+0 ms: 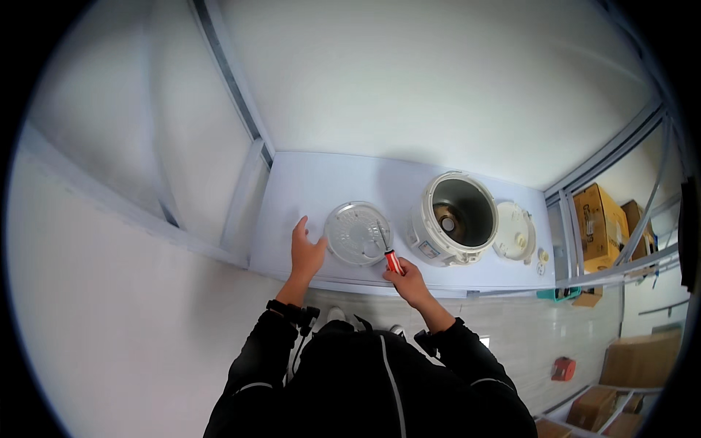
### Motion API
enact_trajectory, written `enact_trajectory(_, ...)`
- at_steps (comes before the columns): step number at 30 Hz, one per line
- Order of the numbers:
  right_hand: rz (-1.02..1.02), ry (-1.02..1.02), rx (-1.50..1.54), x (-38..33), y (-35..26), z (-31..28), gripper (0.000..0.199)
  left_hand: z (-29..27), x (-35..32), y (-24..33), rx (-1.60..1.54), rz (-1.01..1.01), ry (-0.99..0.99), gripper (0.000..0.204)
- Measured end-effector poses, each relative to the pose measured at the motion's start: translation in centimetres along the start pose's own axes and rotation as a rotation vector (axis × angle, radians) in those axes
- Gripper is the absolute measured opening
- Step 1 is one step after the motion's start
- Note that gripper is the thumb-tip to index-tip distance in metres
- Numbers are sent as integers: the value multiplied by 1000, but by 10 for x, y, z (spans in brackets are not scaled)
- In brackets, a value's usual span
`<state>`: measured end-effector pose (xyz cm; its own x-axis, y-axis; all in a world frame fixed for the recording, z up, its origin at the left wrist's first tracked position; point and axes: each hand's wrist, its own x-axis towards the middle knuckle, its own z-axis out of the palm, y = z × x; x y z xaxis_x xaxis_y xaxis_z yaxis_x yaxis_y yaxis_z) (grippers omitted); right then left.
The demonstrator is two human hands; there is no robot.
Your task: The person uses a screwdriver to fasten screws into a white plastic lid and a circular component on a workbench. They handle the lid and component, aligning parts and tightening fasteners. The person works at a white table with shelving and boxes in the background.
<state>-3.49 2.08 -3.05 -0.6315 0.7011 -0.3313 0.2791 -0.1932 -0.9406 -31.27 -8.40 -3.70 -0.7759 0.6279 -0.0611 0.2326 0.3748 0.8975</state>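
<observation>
Pale lavender rectangular desk [299, 175], against a white wall; all items below lie on or over it. Largest item: white cylindrical appliance housing [419, 228], right of centre, upright, top uncovered, dark grey interior visible with a round opening at its base. Left of it, just beside: clear-grey round disc [349, 228] with a ribbed pattern, lying flat. Right of the housing: off-white round plastic cover [513, 232], flat.

Left hand [307, 252]: grip wide, nothing held; thumb at the disc's left edge, contact cannot be determined. Right hand [410, 282]: grip closed around the handle of a red-and-white-handled screwdriver [393, 260], thin metal shaft pointing away from the person, over the right part of the disc.

Smallest: small cream round part [543, 255], right of the cover.
</observation>
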Motion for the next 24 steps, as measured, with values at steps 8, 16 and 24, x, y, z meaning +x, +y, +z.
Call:
enact_trajectory(8,70,147,78,5,-9,37,23,19,64,-15,275,141,-283,77)
enact_trajectory(16,95,226,42,12,-20,54,36,16,81,-11,336,246,-393,71)
enact_trajectory(24,-87,252,32,22,-25,67,31,-9,80,-24,190,246,-321,62)
